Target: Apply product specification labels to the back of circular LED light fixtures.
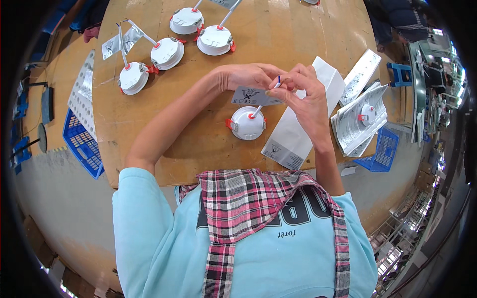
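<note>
A round white downlight with red-tipped spring clips lies back-up on the table in front of me. Its white cable rises toward my hands, past a silver printed label. My right hand pinches the cable near its upper end, where a short blue wire sticks up. Close against it, my left hand is curled just above the label. Its fingertips are partly hidden behind the right hand, so what they grip cannot be made out.
Several finished-looking downlights with flagged cables stand at the far left. A white paper sleeve lies right of the downlight. Beyond it are a stack of silver label sheets bearing a small white-and-red piece, and blue crates beside the table.
</note>
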A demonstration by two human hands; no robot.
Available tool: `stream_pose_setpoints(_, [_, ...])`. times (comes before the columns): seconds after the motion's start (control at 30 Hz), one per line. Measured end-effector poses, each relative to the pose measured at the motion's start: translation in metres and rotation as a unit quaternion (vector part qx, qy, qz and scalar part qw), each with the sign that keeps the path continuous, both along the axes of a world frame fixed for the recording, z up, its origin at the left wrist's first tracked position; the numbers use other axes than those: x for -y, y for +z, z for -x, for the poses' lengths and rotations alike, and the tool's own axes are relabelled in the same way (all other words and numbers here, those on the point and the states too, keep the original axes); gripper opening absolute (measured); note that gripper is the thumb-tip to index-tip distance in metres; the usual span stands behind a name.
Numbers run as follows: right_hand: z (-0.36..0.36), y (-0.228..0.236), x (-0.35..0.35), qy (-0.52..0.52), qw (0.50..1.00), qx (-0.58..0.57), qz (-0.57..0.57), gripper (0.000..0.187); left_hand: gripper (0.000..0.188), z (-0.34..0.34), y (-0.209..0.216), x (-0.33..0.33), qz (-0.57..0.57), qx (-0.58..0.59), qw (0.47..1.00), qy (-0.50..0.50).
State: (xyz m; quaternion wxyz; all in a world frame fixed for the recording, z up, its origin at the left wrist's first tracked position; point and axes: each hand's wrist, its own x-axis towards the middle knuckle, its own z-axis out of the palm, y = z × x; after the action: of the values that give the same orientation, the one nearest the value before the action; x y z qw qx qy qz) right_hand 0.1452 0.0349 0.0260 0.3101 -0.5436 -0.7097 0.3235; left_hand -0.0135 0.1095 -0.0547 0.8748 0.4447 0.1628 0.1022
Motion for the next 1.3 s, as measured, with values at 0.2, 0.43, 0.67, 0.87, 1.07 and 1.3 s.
stream_pose_setpoints(0.2, [-0.007, -0.005, 0.001, 0.001, 1.000, -0.010, -0.014, 0.019, 0.048, -0.004, -0.012, -0.005, 0.054, 0.064, 0.996, -0.015])
stream_pose_setpoints(0.43, [-0.009, -0.006, 0.003, -0.001, 1.000, -0.007, -0.027, 0.019, 0.032, 0.006, -0.007, -0.008, -0.056, 0.019, 0.998, -0.011])
stream_pose_setpoints(0.67, [-0.014, -0.013, 0.008, -0.023, 0.999, -0.017, -0.023, 0.021, 0.015, 0.026, 0.001, -0.001, -0.129, -0.087, 0.985, 0.074])
stream_pose_setpoints(0.87, [-0.012, -0.028, 0.009, -0.073, 0.989, -0.122, 0.039, 0.017, 0.015, 0.033, 0.002, 0.007, -0.129, -0.066, 0.980, 0.133])
stream_pose_setpoints(1.07, [-0.007, -0.032, 0.010, -0.113, 0.971, -0.202, 0.054, 0.013, 0.015, 0.035, -0.009, 0.011, -0.119, -0.066, 0.974, 0.179])
stream_pose_setpoints(1.3, [-0.003, -0.038, 0.011, -0.149, 0.959, -0.236, 0.051, 0.012, 0.013, 0.031, -0.002, 0.018, -0.110, -0.085, 0.960, 0.244])
